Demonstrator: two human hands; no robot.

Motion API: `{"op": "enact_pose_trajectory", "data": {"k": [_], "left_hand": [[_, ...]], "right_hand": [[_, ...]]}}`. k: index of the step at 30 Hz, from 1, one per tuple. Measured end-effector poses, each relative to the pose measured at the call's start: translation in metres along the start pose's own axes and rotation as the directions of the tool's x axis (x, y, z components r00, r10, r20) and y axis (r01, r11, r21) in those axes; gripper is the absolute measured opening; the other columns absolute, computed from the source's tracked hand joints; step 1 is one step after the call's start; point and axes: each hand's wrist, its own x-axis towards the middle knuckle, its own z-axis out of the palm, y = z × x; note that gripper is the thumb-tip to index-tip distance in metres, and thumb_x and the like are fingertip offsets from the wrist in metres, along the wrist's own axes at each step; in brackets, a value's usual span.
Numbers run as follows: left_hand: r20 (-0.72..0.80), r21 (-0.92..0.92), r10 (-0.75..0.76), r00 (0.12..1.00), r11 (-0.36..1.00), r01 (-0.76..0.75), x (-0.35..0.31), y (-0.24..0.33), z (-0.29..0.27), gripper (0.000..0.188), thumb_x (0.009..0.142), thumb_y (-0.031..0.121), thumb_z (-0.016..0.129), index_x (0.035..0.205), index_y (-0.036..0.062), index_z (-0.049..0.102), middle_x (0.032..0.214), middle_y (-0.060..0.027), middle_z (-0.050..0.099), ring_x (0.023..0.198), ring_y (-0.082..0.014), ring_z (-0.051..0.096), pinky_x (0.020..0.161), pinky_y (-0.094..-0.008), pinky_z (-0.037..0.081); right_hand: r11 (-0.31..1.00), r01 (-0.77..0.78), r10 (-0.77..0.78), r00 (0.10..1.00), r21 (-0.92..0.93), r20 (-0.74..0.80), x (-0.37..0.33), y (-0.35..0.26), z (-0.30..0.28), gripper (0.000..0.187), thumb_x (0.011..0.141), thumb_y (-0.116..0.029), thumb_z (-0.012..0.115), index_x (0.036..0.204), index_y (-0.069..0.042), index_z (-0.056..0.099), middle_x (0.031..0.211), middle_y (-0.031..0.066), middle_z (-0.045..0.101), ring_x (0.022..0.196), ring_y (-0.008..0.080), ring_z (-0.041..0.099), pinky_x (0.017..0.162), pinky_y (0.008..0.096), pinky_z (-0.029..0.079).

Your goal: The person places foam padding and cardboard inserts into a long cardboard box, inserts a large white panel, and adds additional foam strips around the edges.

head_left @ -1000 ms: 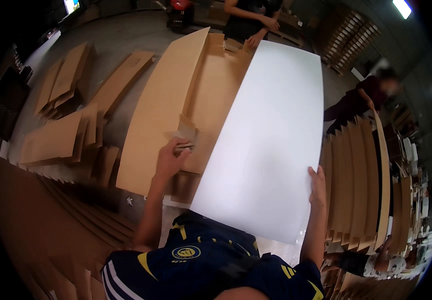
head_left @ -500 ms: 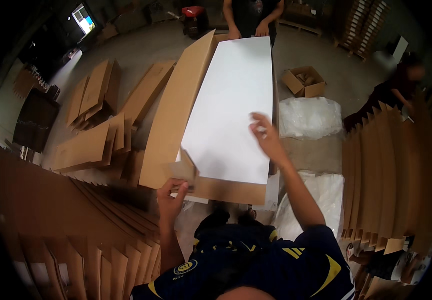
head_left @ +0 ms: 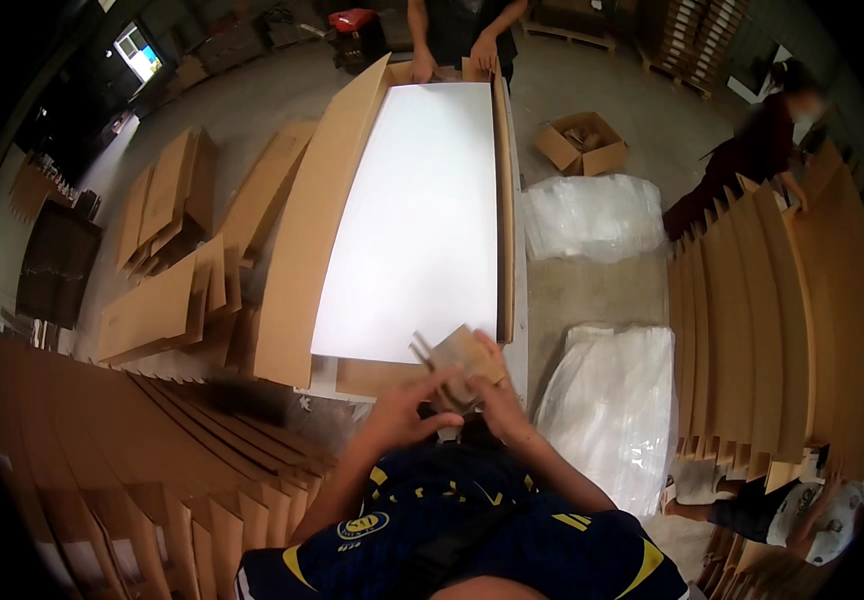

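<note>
Close to my body, at the near end of a long open cardboard box (head_left: 287,250), both hands are on a small folded cardboard piece (head_left: 464,355). My left hand (head_left: 407,412) grips it from the left, fingers curled against its lower part. My right hand (head_left: 497,395) closes round its right side. The piece is a bit blurred, and whether it is one part or several I cannot tell. A large white panel (head_left: 412,220) lies in the box, just beyond my hands. At the far end, a co-worker's two hands (head_left: 452,60) touch the box's end.
Flattened and folded cartons (head_left: 177,200) lie on the floor to the left. Clear plastic-wrapped bundles (head_left: 607,410) sit right of the table. An open carton (head_left: 580,145) stands farther back. Rows of cardboard sheets (head_left: 742,330) line the right, where another person (head_left: 752,150) stands.
My right hand has come back from above the panel to the cardboard piece. My left hand has moved right with that piece. The box's right wall now shows beside the panel.
</note>
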Motion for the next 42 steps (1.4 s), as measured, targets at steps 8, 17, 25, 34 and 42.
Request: {"op": "enact_pose_trajectory", "data": {"k": [8, 17, 25, 34, 42], "left_hand": [[-0.01, 0.689, 0.028, 1.0, 0.724, -0.014, 0.038, -0.141, -0.043, 0.087, 0.076, 0.029, 0.086, 0.153, 0.0237, 0.045, 0.158, -0.0218, 0.035, 0.147, -0.0427, 0.032, 0.115, -0.061, 0.028], [0.023, 0.626, 0.168, 0.985, 0.766, -0.145, 0.055, -0.16, -0.054, 0.08, 0.069, 0.034, 0.089, 0.142, 0.0311, 0.06, 0.152, -0.0163, 0.044, 0.142, -0.0365, 0.04, 0.113, -0.0516, 0.032], [0.01, 0.538, 0.314, 0.949, 0.799, -0.27, 0.066, -0.138, -0.082, 0.064, 0.071, 0.042, 0.087, 0.13, 0.0264, 0.07, 0.146, -0.0124, 0.053, 0.134, -0.0353, 0.046, 0.107, -0.0504, 0.035], [-0.063, 0.528, 0.452, 0.89, 0.772, -0.355, 0.051, -0.142, -0.109, 0.06, 0.072, 0.023, 0.08, 0.13, 0.0233, 0.067, 0.141, -0.0089, 0.055, 0.131, -0.0336, 0.048, 0.108, -0.0564, 0.035], [-0.144, 0.591, 0.592, 0.793, 0.694, -0.411, 0.046, -0.165, -0.091, 0.057, 0.073, 0.02, 0.078, 0.13, 0.0236, 0.068, 0.136, -0.0079, 0.059, 0.129, -0.0305, 0.053, 0.113, -0.0563, 0.036]], "right_hand": [[0.941, 0.302, -0.335, 0.89, -0.15, -0.31, -0.022, -0.045, -0.055, 0.072, 0.091, 0.003, 0.054, 0.157, -0.01, 0.031, 0.151, 0.0111, 0.045, 0.137, 0.022, 0.045, 0.116, 0.0337, 0.034], [0.953, 0.279, -0.295, 0.774, -0.117, -0.561, -0.028, -0.008, -0.035, 0.075, 0.092, -0.006, 0.053, 0.159, -0.019, 0.023, 0.141, 0.0197, 0.052, 0.11, 0.0378, 0.066, 0.078, 0.0466, 0.063], [0.963, 0.254, -0.258, 0.786, -0.087, -0.562, -0.016, 0.006, 0.027, 0.062, 0.093, -0.003, 0.055, 0.153, -0.007, 0.037, 0.14, 0.0158, 0.054, 0.123, 0.0304, 0.061, 0.095, 0.042, 0.058], [0.954, 0.297, -0.234, 0.687, -0.027, -0.688, -0.057, -0.002, 0.036, 0.053, 0.096, -0.02, 0.058, 0.142, 0.003, 0.044, 0.12, 0.0248, 0.066, 0.1, 0.0381, 0.072, 0.065, 0.0423, 0.065], [0.958, 0.269, -0.275, 0.745, -0.103, -0.607, -0.051, -0.024, 0.029, 0.054, 0.095, -0.02, 0.057, 0.143, 0.001, 0.044, 0.119, 0.0249, 0.066, 0.092, 0.0382, 0.073, 0.063, 0.0413, 0.065]]}}
